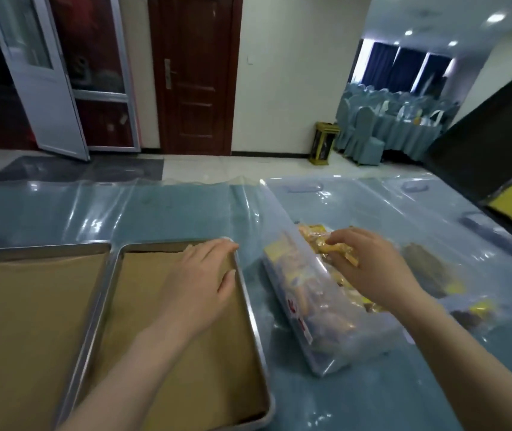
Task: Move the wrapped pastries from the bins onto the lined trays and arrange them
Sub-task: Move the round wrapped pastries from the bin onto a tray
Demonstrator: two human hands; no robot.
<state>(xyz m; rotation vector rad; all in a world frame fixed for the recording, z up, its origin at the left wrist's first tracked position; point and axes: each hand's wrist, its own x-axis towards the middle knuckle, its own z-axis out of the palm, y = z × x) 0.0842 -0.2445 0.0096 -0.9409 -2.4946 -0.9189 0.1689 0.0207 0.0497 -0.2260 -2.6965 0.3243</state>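
Bin [298, 293] end-on, right hand [369, 269] on pastry [316, 241]

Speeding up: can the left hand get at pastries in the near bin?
Likely yes: the bin is open-topped, beside the tray the left hand rests on; the right hand, gripping a pastry, crowds it.

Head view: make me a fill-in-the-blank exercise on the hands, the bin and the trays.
1. The left hand rests on the right tray, which is lined with brown ____.
2. The right hand grips a wrapped pastry inside the clear plastic bin, which sits on that tray's ____ side.
3. The left tray holds ____ pastries so far.
Missing words: paper; right; no.
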